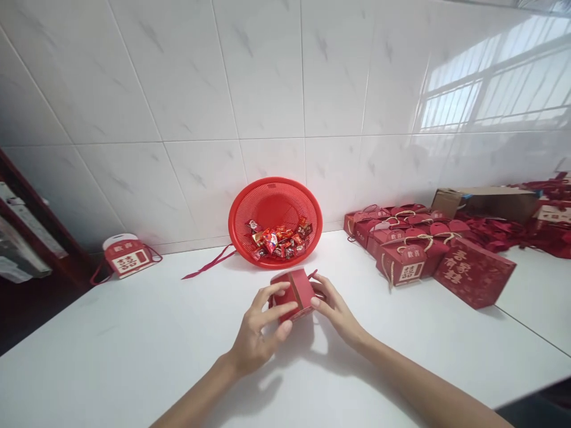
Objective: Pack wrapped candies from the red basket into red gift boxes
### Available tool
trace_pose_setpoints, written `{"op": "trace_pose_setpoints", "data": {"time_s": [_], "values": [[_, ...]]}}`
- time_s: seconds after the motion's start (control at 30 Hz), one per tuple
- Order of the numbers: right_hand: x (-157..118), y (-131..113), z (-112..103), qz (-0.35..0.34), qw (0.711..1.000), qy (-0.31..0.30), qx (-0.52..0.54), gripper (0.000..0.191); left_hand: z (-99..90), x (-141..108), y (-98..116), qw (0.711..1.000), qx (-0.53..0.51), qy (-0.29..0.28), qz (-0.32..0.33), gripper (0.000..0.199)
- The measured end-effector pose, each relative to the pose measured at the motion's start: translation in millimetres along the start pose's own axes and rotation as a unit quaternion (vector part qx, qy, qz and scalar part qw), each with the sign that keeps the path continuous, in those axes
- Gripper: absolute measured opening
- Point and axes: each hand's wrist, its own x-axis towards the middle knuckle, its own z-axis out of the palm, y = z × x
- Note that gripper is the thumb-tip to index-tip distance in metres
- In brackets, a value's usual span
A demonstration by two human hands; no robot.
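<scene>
A small red box (301, 286) is between my hands at the middle of the white table, with a narrow gap between its top flaps. My left hand (263, 327) lies against its left side, fingers apart across the top and thumb at the near edge. On the right side, my right hand (335, 309) grips the box, its thumb on the near corner and its fingers partly hidden behind. Just beyond the box, a red plastic basket (276, 196) leans against the wall, with wrapped candies (279, 241) in its lower part.
At the left stands a red box with a white label (129, 257). A dark red ribbon (207, 266) lies left of the basket. Rows of red boxes (408, 264), a red bag (473, 272) and an open cardboard box (486, 202) stand at the right.
</scene>
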Motion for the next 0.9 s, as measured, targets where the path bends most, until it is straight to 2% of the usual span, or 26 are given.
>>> {"op": "trace_pose_setpoints", "data": {"time_s": [0.13, 0.27, 0.4, 0.5, 0.67, 0.8, 0.9], "values": [[1.7, -3.7, 0.3, -0.062, 0.995, 0.017, -0.080, 0.059, -10.0, 21.4, 4.4, 0.996, -0.002, 0.005, -0.088, 0.027], [-2.7, -11.9, -4.4, -0.123, 0.975, 0.039, -0.181, 0.054, -10.2, 39.3, 6.2, 0.989, -0.009, -0.017, -0.149, 0.026], [-6.2, -17.2, -5.2, -0.206, 0.922, 0.018, -0.326, 0.046, -3.8, 47.7, 9.6, 0.987, 0.004, -0.043, -0.152, 0.030], [-6.7, -20.2, -2.6, -0.263, 0.888, 0.014, -0.377, 0.037, -2.5, 50.8, 15.1, 0.986, 0.016, -0.076, -0.148, 0.030], [-6.4, -28.2, -0.5, -0.261, 0.901, -0.018, -0.345, 0.018, -7.2, 50.6, 22.1, 0.981, 0.048, -0.112, -0.153, 0.026], [-6.1, -30.8, -0.5, -0.267, 0.906, -0.006, -0.327, 0.013, -9.5, 46.9, 20.7, 0.986, 0.041, -0.062, -0.151, 0.023], [-5.4, -30.0, 0.3, -0.268, 0.908, -0.002, -0.322, 0.017, -13.0, 44.4, 17.2, 0.984, -0.002, -0.018, -0.179, 0.032]]}}
